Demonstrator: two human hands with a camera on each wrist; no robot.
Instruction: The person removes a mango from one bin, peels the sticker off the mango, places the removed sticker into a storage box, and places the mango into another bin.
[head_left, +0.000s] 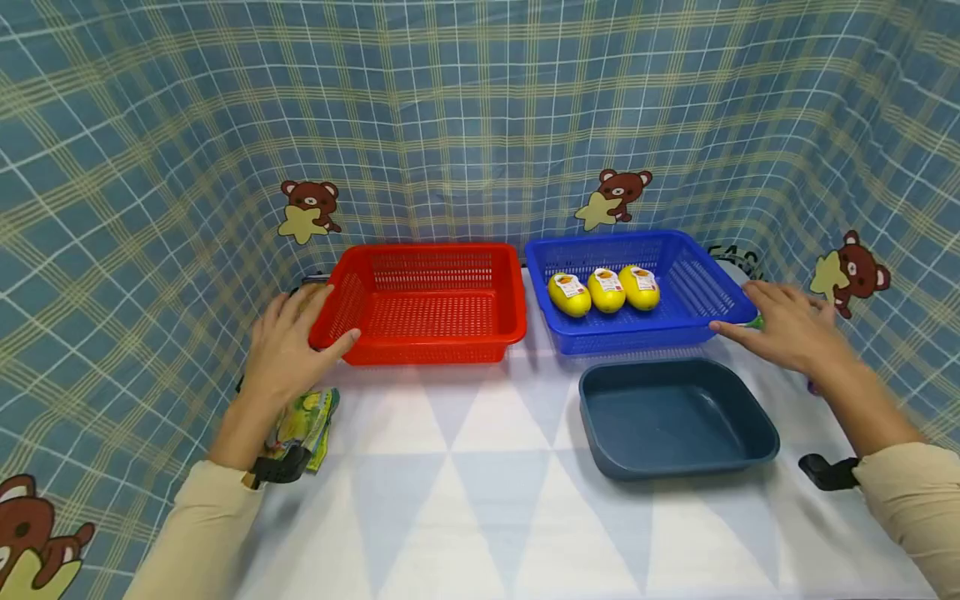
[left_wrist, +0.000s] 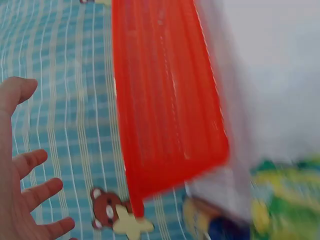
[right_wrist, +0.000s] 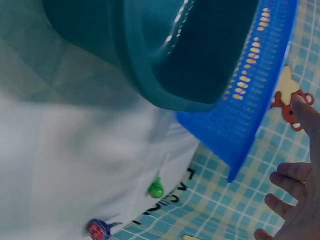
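Observation:
My left hand [head_left: 288,350], fingers spread, hovers at the left front corner of a red plastic basket [head_left: 423,350]; in the left wrist view a gap shows between the fingers and the basket's wall [left_wrist: 165,90]. Nothing lies inside the red basket. On the other side, my right hand [head_left: 795,325] is held out with fingers apart by the right corner of a blue basket [head_left: 630,337], holding nothing. Three yellow oval things [head_left: 606,292] with white labels sit in the blue basket's left half. A dark teal tub [head_left: 678,467] with nothing in it stands before the blue basket.
Yellow-green packets [head_left: 311,421] lie under my left forearm. Beyond the right side of the tub lie a green lollipop [right_wrist: 156,189] and a purple-and-red wrapped one [right_wrist: 97,229]. Plaid cloth [head_left: 465,125] with bear figures encloses the white-and-blue tabletop [head_left: 480,533].

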